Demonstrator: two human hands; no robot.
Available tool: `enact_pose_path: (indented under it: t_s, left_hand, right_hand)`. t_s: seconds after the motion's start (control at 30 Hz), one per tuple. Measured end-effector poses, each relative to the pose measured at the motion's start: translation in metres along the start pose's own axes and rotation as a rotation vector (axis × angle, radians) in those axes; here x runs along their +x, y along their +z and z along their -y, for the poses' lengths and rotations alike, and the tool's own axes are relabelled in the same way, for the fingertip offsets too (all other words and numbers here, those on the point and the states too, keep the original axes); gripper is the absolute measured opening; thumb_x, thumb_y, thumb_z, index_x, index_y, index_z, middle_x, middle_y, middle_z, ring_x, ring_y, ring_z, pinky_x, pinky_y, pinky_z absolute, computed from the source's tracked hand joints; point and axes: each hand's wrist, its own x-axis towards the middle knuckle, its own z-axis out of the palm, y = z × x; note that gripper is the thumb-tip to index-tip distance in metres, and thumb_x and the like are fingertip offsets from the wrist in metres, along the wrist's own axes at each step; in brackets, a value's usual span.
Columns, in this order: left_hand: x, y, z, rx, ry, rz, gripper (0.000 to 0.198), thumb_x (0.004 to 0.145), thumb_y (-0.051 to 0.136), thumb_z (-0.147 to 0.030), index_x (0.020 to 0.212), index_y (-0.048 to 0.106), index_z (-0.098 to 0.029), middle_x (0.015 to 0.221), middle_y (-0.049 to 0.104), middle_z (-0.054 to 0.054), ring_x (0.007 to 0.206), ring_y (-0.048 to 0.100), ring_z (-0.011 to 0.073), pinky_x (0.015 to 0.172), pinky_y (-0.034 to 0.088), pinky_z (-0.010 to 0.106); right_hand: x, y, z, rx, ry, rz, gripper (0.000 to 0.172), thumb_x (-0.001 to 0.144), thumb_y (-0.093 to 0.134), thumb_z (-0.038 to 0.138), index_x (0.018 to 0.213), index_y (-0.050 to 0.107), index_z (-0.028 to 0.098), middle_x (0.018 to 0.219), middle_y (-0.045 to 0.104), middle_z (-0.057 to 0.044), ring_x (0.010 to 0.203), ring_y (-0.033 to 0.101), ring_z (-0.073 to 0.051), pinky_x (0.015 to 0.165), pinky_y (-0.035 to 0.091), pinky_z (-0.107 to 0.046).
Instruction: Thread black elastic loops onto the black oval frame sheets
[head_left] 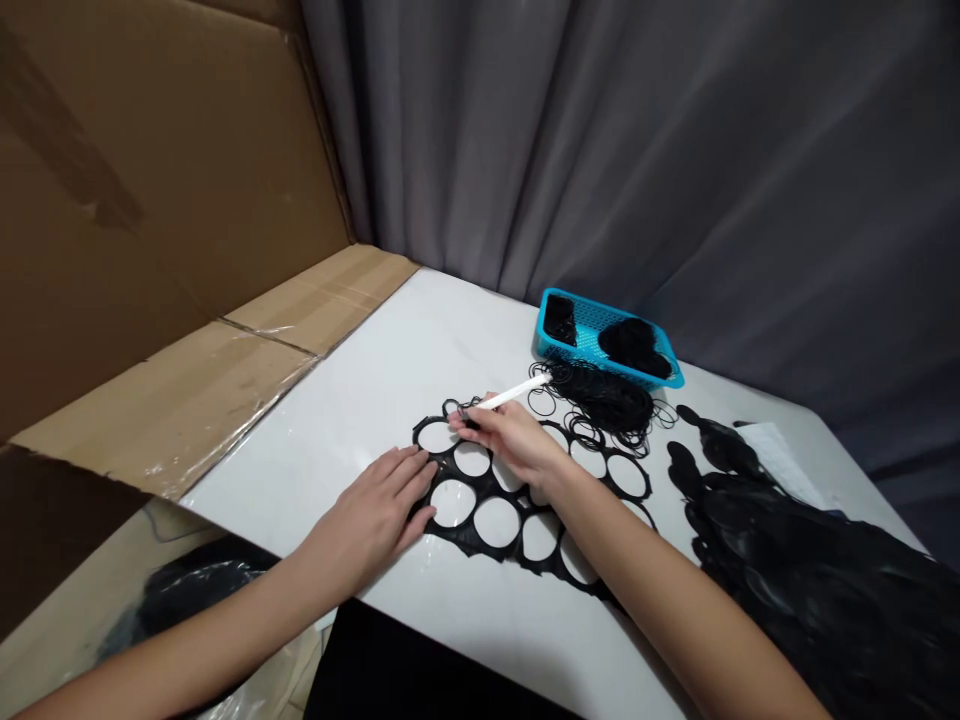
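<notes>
A black rubbery sheet (446, 467) with rows of large round holes lies flat on the white table. My left hand (382, 500) rests with its fingers stretched over the sheet's left end. My right hand (517, 440) is closed around a slim white pen-like tool (517, 388), its dark tip near the sheet's far left edge. A small black ring (451, 408) shows by that tip; whether the tool touches it is unclear. Just beyond the sheet is a tangled pile of thin black rings (611, 395). My right forearm hides part of the sheet.
Behind the ring pile stands a blue plastic basket (566, 352) holding black bundles. To the right lies a big heap of black sheet pieces (810, 560), partly over a white paper (780, 460). Cardboard (262, 320) borders the table's left side, and a grey curtain (637, 150) hangs behind.
</notes>
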Motion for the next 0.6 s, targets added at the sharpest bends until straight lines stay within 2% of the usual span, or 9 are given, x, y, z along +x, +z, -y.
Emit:
enact_pose_path:
  t_s: [0.13,0.23,0.47,0.6]
  left_hand:
    - [-0.005,0.004,0.003,-0.001,0.012,0.012,0.040,0.103,0.048,-0.035,0.134,0.059,-0.011,0.137,0.062,0.015,0.132,0.054,0.0321,0.110,0.045,0.051]
    - [-0.007,0.007,0.002,-0.003,0.013,0.023,0.039,0.103,0.049,-0.034,0.134,0.059,-0.012,0.136,0.063,0.014,0.134,0.052,0.0327,0.112,0.043,0.052]
    - [-0.008,0.007,0.002,0.008,0.015,0.043,0.042,0.103,0.049,-0.033,0.138,0.056,-0.012,0.140,0.060,0.013,0.134,0.050,0.0333,0.112,0.041,0.052]
    - [-0.007,0.007,0.001,0.020,0.020,0.028,0.041,0.103,0.048,-0.031,0.137,0.057,-0.010,0.139,0.060,0.013,0.133,0.051,0.0339,0.111,0.042,0.052]
  right_hand:
    - [-0.007,0.013,-0.016,-0.429,-0.158,0.071,0.018,0.083,0.068,0.029,0.076,0.053,0.022,0.092,0.073,-0.002,0.083,0.066,-0.017,0.078,0.052,-0.031]
    - [-0.012,0.017,-0.022,-0.669,-0.258,0.068,0.013,0.087,0.061,0.028,0.079,0.054,0.023,0.094,0.072,-0.001,0.086,0.065,-0.018,0.078,0.049,-0.032]
    - [-0.012,0.021,-0.022,-0.745,-0.309,0.084,0.016,0.089,0.059,0.026,0.076,0.050,0.023,0.088,0.069,0.000,0.082,0.062,-0.018,0.076,0.046,-0.030]
    - [-0.015,0.024,-0.025,-0.864,-0.417,0.083,0.018,0.091,0.058,0.021,0.075,0.049,0.023,0.086,0.064,-0.001,0.083,0.060,-0.018,0.077,0.046,-0.030]
